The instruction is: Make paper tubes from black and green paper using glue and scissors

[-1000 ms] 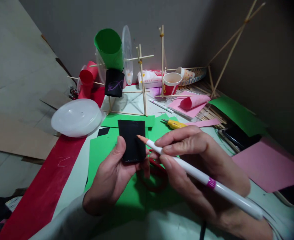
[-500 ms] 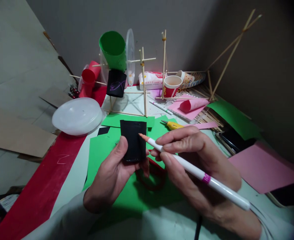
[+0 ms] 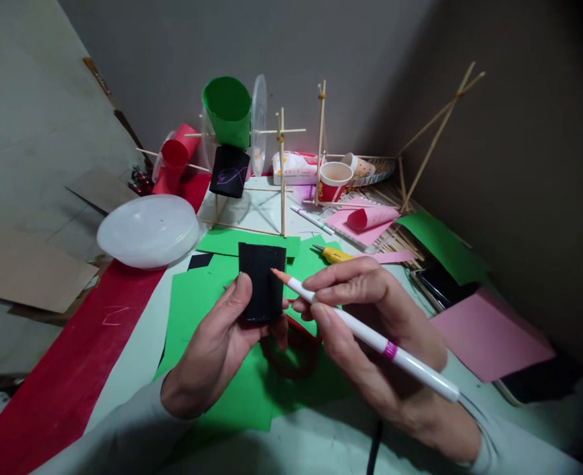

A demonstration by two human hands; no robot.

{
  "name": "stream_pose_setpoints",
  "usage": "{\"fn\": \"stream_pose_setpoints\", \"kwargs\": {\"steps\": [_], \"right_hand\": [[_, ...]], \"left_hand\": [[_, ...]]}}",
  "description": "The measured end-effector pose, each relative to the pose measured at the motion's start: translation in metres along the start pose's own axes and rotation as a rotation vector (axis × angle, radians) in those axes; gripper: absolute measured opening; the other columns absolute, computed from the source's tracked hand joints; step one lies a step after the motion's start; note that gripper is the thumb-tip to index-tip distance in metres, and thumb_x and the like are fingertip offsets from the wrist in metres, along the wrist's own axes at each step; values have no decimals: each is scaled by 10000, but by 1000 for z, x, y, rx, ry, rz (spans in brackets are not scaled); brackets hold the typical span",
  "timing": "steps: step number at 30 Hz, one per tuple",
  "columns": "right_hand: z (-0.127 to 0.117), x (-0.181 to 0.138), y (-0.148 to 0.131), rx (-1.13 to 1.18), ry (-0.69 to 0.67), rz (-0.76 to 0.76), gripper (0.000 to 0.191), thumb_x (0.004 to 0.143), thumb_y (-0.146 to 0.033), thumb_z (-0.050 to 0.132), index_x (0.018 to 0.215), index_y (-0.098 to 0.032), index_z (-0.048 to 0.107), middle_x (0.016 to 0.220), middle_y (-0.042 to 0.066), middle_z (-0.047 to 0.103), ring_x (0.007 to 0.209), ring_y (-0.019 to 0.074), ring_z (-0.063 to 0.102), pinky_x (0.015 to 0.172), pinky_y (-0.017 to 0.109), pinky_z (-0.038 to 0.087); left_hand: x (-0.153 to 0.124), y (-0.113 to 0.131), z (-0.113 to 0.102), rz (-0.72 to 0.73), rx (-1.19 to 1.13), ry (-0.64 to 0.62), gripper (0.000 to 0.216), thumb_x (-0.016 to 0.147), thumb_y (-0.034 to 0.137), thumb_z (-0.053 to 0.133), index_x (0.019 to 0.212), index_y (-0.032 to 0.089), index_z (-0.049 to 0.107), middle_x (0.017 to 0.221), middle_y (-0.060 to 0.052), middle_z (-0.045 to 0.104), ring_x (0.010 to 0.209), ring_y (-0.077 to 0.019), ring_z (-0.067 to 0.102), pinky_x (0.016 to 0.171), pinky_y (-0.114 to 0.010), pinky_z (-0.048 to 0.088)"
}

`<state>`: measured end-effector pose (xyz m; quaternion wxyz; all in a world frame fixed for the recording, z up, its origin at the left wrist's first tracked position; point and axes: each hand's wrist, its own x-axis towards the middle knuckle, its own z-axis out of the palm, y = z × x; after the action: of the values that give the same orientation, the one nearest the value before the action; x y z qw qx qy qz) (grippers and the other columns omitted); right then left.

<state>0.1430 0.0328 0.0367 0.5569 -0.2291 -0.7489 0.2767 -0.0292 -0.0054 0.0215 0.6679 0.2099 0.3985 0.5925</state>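
**Grey wall (image 3: 360, 53), crowded table (image 3: 315, 439): a pen (image 3: 370, 330) at a black paper piece (image 3: 263, 284)**

In the head view, the matte wall rises behind a pale tabletop edged with a long red strip (image 3: 117, 323). Smooth green paper (image 3: 189, 310) lies in flat, overlapping sheets under the hands, with a red loop (image 3: 291, 375) on it, partly hidden. At the back, a thin wooden stick frame (image 3: 283, 185) stands beside a rolled green tube (image 3: 228, 122), set between clear plastic discs (image 3: 259, 125). A round, cloudy plastic bowl (image 3: 147, 231) sits to the left. To the right are a yellow-handled tool (image 3: 335, 255) and a slightly curled pink sheet (image 3: 494, 336).

White marks on the red paper cup (image 3: 333, 185) and print on the tissue pack (image 3: 296, 169) are too small to read. The pen's purple band bears pale letters, also unreadable.

The left hand (image 3: 216, 349) holds the black paper piece upright above the green paper, thumb on its front, other fingers behind and below. The right hand (image 3: 365, 323) pinches the slim white pen, fingers closed around the barrel. Its orange tip meets or nearly meets the black face; which, I cannot tell.
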Motion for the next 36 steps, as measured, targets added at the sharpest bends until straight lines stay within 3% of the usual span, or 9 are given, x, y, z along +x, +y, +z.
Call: {"fn": "stream_pose_setpoints", "kwargs": {"steps": [13, 25, 36], "right_hand": [[1, -2, 0, -11, -6, -12, 227, 851, -23, 656, 983, -208, 648, 964, 63, 734, 858, 210, 744, 735, 373, 635], [0, 1, -4, -30, -37, -13, 239, 845, -26, 656, 986, -218, 653, 933, 64, 737, 836, 217, 734, 725, 381, 629], [0, 0, -3, -34, -27, -17, 223, 849, -39, 669, 963, -230, 651, 931, 68, 730, 781, 207, 722, 556, 323, 568]], "left_hand": [[-2, -5, -2, 43, 39, -21, 362, 921, 488, 732, 1135, 196, 708, 1035, -66, 712, 918, -223, 680, 854, -392, 589], [0, -3, 0, 9, 3, -21, 347, 879, 487, 779, 964, 157, 717, 888, -36, 644, 772, -144, 593, 697, -265, 557], [-1, 0, 3, 4, 29, -7, 393, 792, 525, 844, 945, 175, 750, 966, -84, 720, 884, -247, 678, 631, -290, 571]]}}
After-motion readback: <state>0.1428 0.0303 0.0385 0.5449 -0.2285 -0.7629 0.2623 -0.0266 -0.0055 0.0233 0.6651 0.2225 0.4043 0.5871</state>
